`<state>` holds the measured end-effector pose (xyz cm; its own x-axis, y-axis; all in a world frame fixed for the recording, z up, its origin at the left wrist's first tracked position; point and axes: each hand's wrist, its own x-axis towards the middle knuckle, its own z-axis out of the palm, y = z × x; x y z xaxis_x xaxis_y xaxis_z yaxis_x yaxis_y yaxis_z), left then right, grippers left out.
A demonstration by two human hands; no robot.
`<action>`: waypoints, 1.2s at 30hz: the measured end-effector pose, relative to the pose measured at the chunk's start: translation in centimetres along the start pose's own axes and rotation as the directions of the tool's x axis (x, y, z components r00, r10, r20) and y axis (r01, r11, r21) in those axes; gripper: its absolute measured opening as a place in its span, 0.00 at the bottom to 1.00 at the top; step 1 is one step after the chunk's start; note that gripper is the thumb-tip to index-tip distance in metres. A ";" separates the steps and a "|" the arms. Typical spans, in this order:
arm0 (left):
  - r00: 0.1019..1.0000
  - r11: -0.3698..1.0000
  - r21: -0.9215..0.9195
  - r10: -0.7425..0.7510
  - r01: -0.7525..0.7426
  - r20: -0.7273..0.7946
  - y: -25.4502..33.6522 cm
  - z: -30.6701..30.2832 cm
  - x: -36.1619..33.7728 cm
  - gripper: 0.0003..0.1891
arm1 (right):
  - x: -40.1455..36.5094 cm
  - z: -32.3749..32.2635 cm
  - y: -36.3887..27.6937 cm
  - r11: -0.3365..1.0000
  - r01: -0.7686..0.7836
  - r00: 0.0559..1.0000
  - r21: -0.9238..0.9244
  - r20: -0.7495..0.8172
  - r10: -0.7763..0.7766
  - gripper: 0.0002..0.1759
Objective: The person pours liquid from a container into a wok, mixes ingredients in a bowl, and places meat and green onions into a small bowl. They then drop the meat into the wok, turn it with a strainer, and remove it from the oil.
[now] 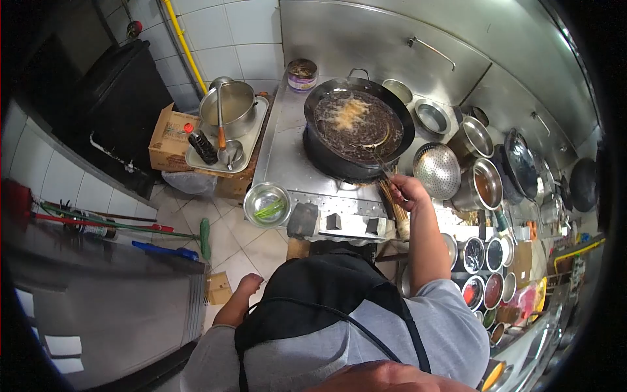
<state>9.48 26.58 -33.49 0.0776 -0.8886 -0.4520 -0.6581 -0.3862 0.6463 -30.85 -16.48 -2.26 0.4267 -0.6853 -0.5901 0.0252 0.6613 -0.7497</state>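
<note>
My right hand [409,191] is wrapped round the handle of a long metal ladle [383,164] at the front right of a large black wok [313,140]. The ladle's round head lies in the dark, bubbling oil [339,134], so its exact shape is partly hidden. Pale golden pieces of food [353,114] float in a cluster toward the back of the oil, apart from the ladle. Low beside my body hangs my left hand [249,285], away from the stove; its fingers are mostly hidden. A steel bowl with green strips [269,209] stands at the stove's front left corner.
Left of the stove, a tray [196,159] holds a steel pot [243,119], a ladle and a dark bottle [204,147]. A perforated strainer [436,171] and several pots crowd the right side. A tin [302,76] stands behind. Seasoning containers [473,253] line my right.
</note>
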 end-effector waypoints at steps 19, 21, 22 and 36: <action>0.974 0.833 0.504 0.198 -0.228 0.113 4.3 0.3 -0.1 0.10 | -2.2 -3.5 -0.8 0.869 0.179 0.954 -0.461 -0.133 -0.267 0.16; 0.970 0.818 0.523 0.224 -0.240 0.095 4.5 0.2 0.0 0.12 | -2.3 -3.5 -1.7 0.857 0.172 0.952 -0.486 -0.141 -0.272 0.17; 0.955 0.799 0.528 0.286 -0.286 0.084 4.3 0.3 0.4 0.12 | -2.6 -3.3 -2.1 0.843 0.164 0.950 -0.513 -0.149 -0.275 0.18; 0.924 0.723 0.603 0.376 -0.335 0.063 2.7 1.9 -1.5 0.10 | -4.4 -4.2 -8.0 0.790 0.002 0.949 -0.613 -0.248 -0.196 0.05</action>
<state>6.22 27.34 -32.22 -0.2229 -0.9513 -0.2131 -0.9540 0.1679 0.2483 -36.74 -19.98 5.07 0.1753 -0.8554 -0.4875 -0.5334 0.3336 -0.7773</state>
